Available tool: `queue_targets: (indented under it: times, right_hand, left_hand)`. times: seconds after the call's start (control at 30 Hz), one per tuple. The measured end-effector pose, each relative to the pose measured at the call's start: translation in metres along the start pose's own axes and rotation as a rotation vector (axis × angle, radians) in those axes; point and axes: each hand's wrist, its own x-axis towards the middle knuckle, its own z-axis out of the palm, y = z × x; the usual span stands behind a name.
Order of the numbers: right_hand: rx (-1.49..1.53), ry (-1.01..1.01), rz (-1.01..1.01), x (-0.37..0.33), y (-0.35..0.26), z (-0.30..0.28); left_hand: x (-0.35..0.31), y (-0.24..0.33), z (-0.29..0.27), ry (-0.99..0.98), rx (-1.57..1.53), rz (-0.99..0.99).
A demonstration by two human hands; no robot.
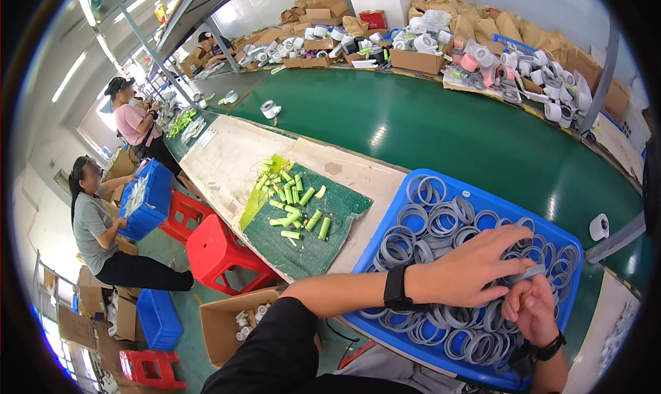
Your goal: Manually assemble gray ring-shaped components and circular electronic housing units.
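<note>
Rings [463, 208] pile up in the blue tray [492, 205] at four o'clock in your head view. Above them your left hand [458, 267] spreads its fingers, one lying along a single grey ring [527, 274]; your right hand [533, 310], at four o'clock from it, curls half closed against that ring, though which hand bears it cannot be told. It could drop into the pile if neither grip is firm, and overlapping rings might snag. They look thin, round, matte and alike.
</note>
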Motion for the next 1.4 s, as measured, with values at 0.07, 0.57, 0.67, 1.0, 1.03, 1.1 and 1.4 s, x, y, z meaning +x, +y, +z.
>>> queue_targets:
  times: [0.07,0.57,0.67,1.0,1.03,1.1,1.4]
  right_hand:
    - [-0.030,0.025,-0.064,0.0012,0.0022,0.0005]
    - [-0.251,-0.123,0.086,-0.0038,0.0015,-0.0045]
    - [-0.205,-0.101,0.040,-0.0022,0.0013,-0.0005]
    - [-0.095,-0.109,-0.002,-0.0006,-0.0033,0.0042]
    - [-0.094,-0.106,-0.001,-0.0013,-0.0028,0.0035]
    - [-0.110,-0.114,0.014,-0.0013,-0.0022,0.0008]
    - [-0.071,-0.067,0.039,-0.0039,0.0004,0.0046]
  left_hand:
    - [-0.0006,-0.0002,0.0001,-0.012,-0.017,0.011]
    - [0.0013,0.0039,-0.0029,-0.155,-0.045,-0.096]
    - [-0.0005,0.0021,-0.0020,-0.101,0.001,-0.074]
    - [0.0010,0.0011,-0.0017,-0.018,0.024,-0.093]
    - [0.0011,0.0000,-0.0009,-0.020,0.033,-0.067]
    - [0.0012,-0.0006,0.0002,-0.023,0.043,-0.038]
    - [-0.0022,-0.0017,0.0024,0.003,-0.070,-0.052]
